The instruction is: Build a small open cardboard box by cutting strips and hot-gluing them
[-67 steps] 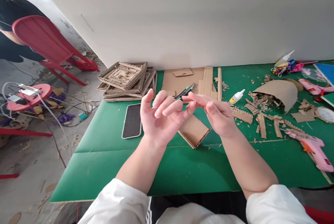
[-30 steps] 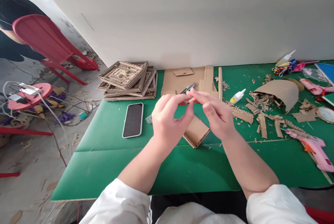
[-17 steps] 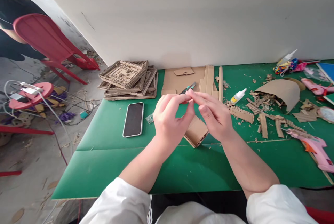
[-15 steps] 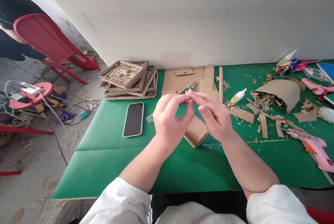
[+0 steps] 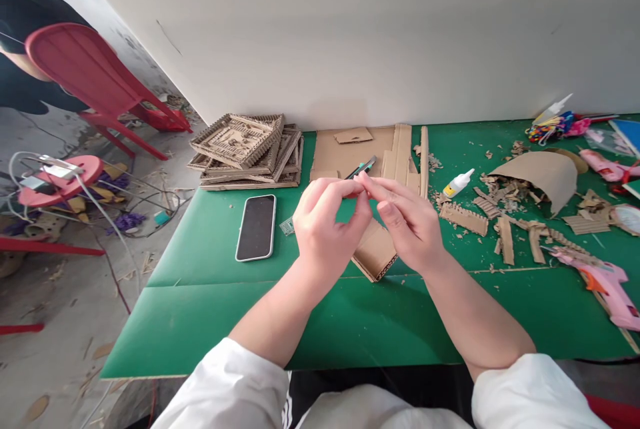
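Observation:
My left hand point(image 5: 325, 229) and my right hand point(image 5: 407, 222) are raised above the green mat point(image 5: 210, 309), fingertips meeting near the middle. The left fingers are curled, with thumb and forefinger pinched together. The right fingers press against that pinch. What lies between the fingertips is too small to make out. Just behind the fingertips a green-and-black utility knife point(image 5: 361, 167) lies on a flat cardboard sheet point(image 5: 340, 152). Under the hands rests a small corrugated cardboard piece point(image 5: 375, 256).
A phone point(image 5: 256, 227) lies face up at left, beside a stack of cardboard frames point(image 5: 245, 149). A glue bottle point(image 5: 455, 184), cardboard scraps point(image 5: 505, 216), a curved cardboard piece point(image 5: 540, 176) and a pink glue gun point(image 5: 600, 282) sit at right. A red chair point(image 5: 90, 82) and another person stand far left.
My left hand turned from palm-up with fingers spread to a curled pinch, and shifted slightly right. The right fingertips stayed against it. Since half a second ago almost nothing moved.

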`<state>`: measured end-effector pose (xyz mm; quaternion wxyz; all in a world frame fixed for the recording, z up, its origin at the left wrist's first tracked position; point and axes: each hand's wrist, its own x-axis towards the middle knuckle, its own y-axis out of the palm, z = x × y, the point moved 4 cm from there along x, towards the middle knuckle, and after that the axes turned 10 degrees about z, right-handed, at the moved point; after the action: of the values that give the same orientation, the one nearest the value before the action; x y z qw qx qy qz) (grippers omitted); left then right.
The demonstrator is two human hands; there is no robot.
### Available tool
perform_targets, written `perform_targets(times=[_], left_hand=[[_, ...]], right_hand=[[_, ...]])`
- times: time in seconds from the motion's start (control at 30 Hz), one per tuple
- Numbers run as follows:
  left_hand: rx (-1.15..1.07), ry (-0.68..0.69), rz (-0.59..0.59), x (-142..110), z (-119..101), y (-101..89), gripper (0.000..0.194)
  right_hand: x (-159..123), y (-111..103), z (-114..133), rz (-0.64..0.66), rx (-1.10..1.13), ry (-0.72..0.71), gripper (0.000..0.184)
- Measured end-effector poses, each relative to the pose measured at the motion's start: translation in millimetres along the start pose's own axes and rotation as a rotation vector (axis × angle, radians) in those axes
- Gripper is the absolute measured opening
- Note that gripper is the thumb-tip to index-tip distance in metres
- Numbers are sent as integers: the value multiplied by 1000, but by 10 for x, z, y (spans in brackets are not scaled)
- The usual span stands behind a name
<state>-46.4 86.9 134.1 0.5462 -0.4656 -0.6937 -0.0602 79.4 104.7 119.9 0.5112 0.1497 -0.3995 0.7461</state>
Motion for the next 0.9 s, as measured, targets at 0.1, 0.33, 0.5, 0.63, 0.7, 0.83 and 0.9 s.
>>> perform_targets(times=[0.1,0.33,0.5,0.63,0.7,0.83,0.9], left_hand=[[-18,-10,14,13,-8,0,12],[-42,-17,14,13,-8,4,13],[-40,-9,-2,7,-5,9,12],[-33,-11,1,8,-11,12,11],[-24,-9,2,8,-15,12,11],[4,-10,3,4,-6,16,10],[17,-8,2,-1,2,20,9]], right_hand=[[-3,0,-15,6,44,31,34],[-15,-4,-53,-11,184,50,33],[-13,-7,-59,-4,184,86,33],[-10,-11,-49,-13,156,67,32],[-9,-10,-45,-17,148,50,32],[-13,5,-49,-11,98,71,33],[-19,18,-49,-7,75,84,33]])
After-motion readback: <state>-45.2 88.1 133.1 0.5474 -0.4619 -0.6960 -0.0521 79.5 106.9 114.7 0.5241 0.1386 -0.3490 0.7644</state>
